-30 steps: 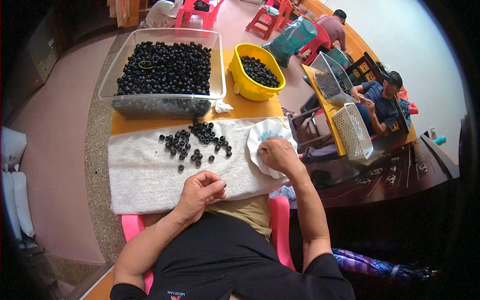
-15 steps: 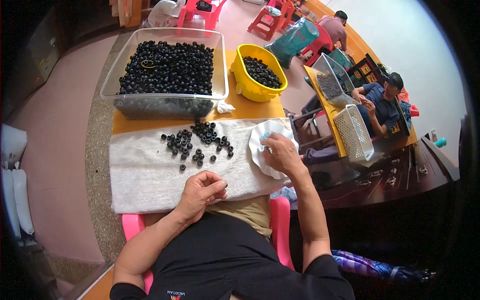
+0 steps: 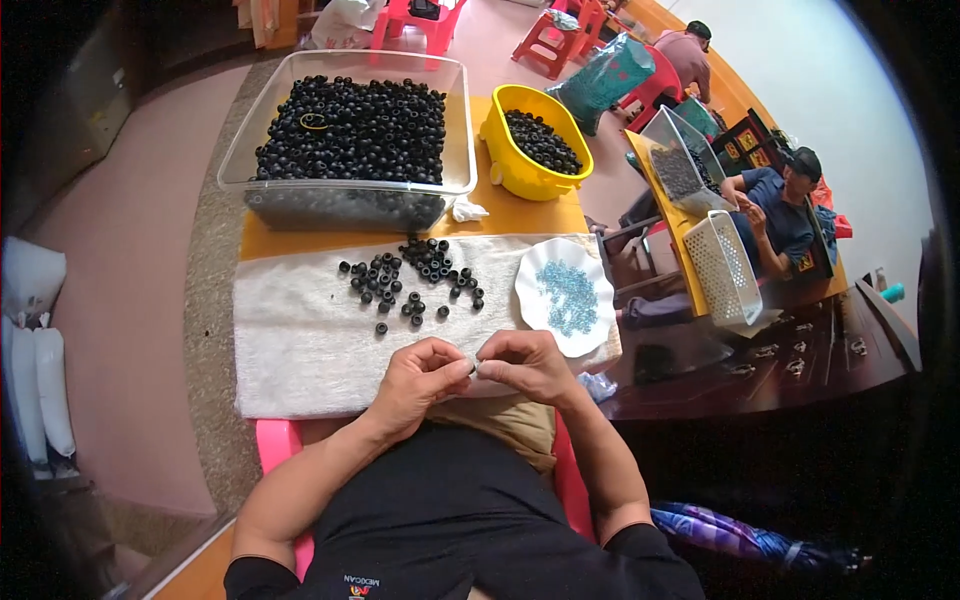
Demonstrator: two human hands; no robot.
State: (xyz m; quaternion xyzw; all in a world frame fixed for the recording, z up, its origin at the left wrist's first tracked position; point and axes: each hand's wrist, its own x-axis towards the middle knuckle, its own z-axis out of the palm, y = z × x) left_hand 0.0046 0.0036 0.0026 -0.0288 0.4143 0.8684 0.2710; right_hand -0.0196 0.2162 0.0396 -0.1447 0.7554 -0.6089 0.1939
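My left hand [image 3: 412, 385] is closed in a pinch on a small black bead, of which only a dark speck shows between the fingertips. My right hand [image 3: 530, 368] meets it there, thumb and forefinger pinched; what they hold is too small to make out. Both hands are over the near edge of a white towel [image 3: 300, 350]. Beyond them lie several loose black beads [image 3: 430, 262], round with an opening. Right of these stands a white wavy-rimmed dish [image 3: 530, 305] with many tiny clear blue pieces [image 3: 568, 297].
A clear plastic bin [image 3: 350, 187] full of black beads stands at the table's far side, with a yellow tub [image 3: 510, 165] of them beside it. Crumpled white tissue [image 3: 467, 210] lies between. At right, a co-worker [image 3: 785, 205] sits by a white perforated basket [image 3: 722, 270].
My right hand has left the white dish and come back to my left hand, so their fingertips now meet. The blue pieces in the dish are uncovered. The whole view has shifted slightly.
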